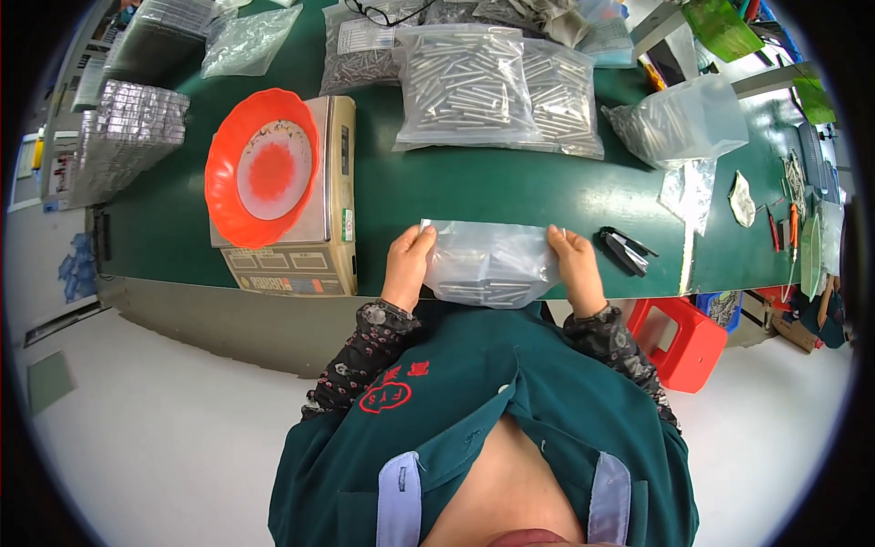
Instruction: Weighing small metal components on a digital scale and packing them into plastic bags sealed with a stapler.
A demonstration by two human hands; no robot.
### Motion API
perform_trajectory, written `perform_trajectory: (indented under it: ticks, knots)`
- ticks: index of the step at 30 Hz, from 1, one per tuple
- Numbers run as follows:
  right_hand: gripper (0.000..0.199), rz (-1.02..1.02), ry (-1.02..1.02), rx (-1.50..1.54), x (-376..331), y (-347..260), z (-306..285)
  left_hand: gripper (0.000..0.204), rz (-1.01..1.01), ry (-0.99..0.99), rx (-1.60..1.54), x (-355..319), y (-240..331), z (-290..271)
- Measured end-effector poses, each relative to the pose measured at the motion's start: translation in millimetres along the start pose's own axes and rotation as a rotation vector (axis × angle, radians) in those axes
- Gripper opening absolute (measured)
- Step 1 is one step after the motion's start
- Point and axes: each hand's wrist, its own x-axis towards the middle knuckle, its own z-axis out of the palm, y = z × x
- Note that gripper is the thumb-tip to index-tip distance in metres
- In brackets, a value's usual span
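Note:
Between my two hands a clear plastic bag (492, 260) is held by its upper corners at the table's front edge. Metal pins lie gathered along the bag's bottom. My left hand (407, 264) pinches the left corner between thumb and fingers, and my right hand (578, 269) grips the right corner the same way. Just right of my right hand lies a black stapler (626, 251) on the green table (392, 187). Left of my left hand, an orange scalloped bowl (219, 187) rests on a scale (325, 137) that stands on a cardboard box (342, 260).
Large bags of metal pins (467, 87) lie at the back middle. A translucent bin (706, 118) with pins sits at the right back. Stacked clear trays (137, 132) stand far left. Tools, including an orange-handled one (794, 226), lie far right. Below the edge is a red stool (697, 351).

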Motion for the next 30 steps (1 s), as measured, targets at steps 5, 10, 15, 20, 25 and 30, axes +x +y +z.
perform_trajectory:
  ticks: [5, 10, 15, 20, 25, 30]
  knots:
    - [0.022, 0.17, -0.027, 0.061, -7.5, -18.8, -5.4, 0.016, -0.082, -0.115, -0.098, 4.9, 21.4, -9.8]
    - [0.021, 0.207, 0.104, 0.19, -23.6, -38.9, -0.4, 0.024, -0.126, -0.015, -0.164, -3.5, 36.3, -1.2]
    - [0.018, 0.189, 0.039, 0.194, -27.1, -35.0, -10.2, 0.021, -0.139, -0.054, -0.151, -7.2, 35.7, -8.9]
    - [0.008, 0.038, -0.13, 0.161, -25.9, -35.7, -15.3, 0.011, 0.044, -0.103, -0.007, -15.0, 58.3, -1.6]
    - [0.009, -0.21, -0.051, 0.176, -30.6, -46.0, -8.7, 0.005, 0.239, -0.169, 0.083, -11.6, 43.0, -12.2]
    - [0.012, -0.264, -0.165, -0.054, -33.1, -41.3, -23.5, 0.009, 0.259, -0.217, 0.239, -14.4, 46.7, -15.5]
